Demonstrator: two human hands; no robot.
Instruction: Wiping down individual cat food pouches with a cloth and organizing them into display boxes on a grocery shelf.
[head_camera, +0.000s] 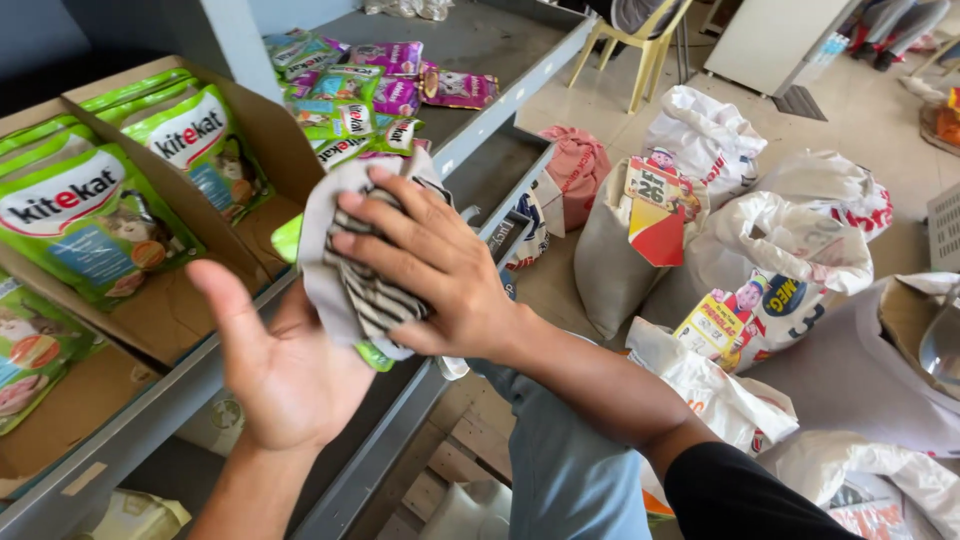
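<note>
Now my right hand (440, 265) presses a striped cloth (355, 270) onto my open, flat left hand (285, 365), just in front of the grey shelf (150, 420) with green pouches (70, 215).

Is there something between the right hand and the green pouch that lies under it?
Yes. A grey striped cloth lies between the right hand and the green pouch. The left hand is open below them, palm up.
</note>
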